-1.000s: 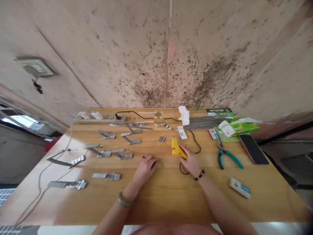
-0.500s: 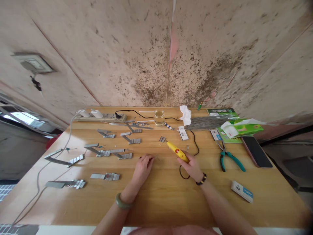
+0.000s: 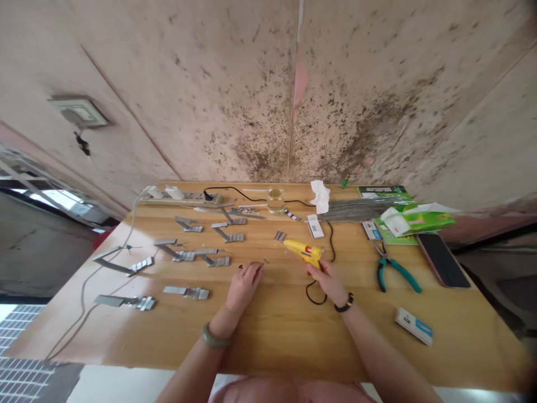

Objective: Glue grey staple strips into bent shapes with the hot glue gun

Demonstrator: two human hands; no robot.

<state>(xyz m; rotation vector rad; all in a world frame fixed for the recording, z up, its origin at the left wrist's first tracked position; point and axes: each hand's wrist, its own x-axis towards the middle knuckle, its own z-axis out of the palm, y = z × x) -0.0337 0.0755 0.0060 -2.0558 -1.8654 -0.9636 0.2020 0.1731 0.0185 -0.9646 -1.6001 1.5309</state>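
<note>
My right hand (image 3: 329,281) is wrapped round the handle of a yellow glue gun (image 3: 305,252). Its nozzle points left, close to a few small grey strips (image 3: 280,236) lying on the wooden table (image 3: 289,336). Left of the gun, my left hand (image 3: 245,285) rests low over the table with its fingers pinched together. A tiny thin dark piece (image 3: 265,261) shows just beyond the fingertips; whether they grip it I cannot tell. Several grey folded strip pieces stand or lie to the left, among them a flat one (image 3: 187,292).
Toward the wall stand a glass of pale liquid (image 3: 276,200), a power strip (image 3: 184,198) and crumpled tissue (image 3: 320,196). A bundle of grey wires (image 3: 356,209) lies at the back right. Teal-handled pliers (image 3: 394,270), a phone (image 3: 443,260) and a small box (image 3: 414,326) lie on the right.
The glue gun has turned so its body lies more level and its side shows, nozzle still near the small strips. My left hand stays pinched in nearly the same place. The view has shifted slightly.
</note>
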